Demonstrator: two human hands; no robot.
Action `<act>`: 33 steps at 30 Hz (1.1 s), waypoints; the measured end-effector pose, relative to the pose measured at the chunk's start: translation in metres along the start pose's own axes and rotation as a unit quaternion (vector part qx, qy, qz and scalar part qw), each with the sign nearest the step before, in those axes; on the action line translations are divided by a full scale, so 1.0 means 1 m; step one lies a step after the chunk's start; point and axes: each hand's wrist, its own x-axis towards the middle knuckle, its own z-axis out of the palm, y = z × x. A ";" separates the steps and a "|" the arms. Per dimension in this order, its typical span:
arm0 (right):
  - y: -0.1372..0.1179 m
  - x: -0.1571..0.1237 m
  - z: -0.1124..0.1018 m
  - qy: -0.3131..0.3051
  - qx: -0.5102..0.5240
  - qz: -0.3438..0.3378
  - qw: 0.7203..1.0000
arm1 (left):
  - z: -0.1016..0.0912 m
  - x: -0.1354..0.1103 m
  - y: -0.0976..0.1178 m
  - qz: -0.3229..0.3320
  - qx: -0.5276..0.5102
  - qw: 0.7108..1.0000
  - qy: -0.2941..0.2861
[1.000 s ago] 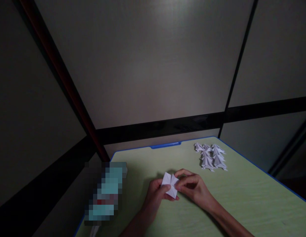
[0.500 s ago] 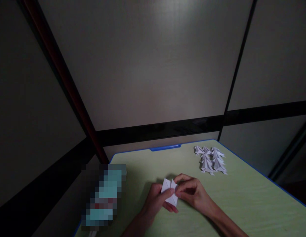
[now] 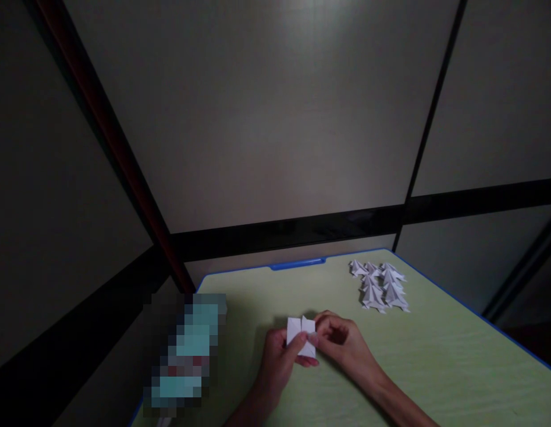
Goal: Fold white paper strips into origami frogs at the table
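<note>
A small white folded paper piece [image 3: 301, 335] is held just above the green table [image 3: 435, 356], near its front middle. My left hand [image 3: 279, 362] grips the paper from below and the left, fingers curled round it. My right hand [image 3: 344, 347] pinches the paper's right edge with thumb and fingertips. Both forearms enter from the bottom of the view.
Several finished white folded paper figures [image 3: 381, 286] lie grouped at the table's far right. A blue handle [image 3: 297, 263] sits on the blue-rimmed far edge. A blurred teal object [image 3: 186, 353] is off the table's left side. Dark-framed wall panels stand behind.
The paper has been turned and folded between my fingers, from a tilted diamond to a squarer upright shape. Both hands stayed in about the same place.
</note>
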 end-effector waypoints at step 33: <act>0.002 -0.002 -0.001 0.026 0.152 0.068 0.986 | 0.000 -0.001 0.005 0.005 0.001 1.000 -0.017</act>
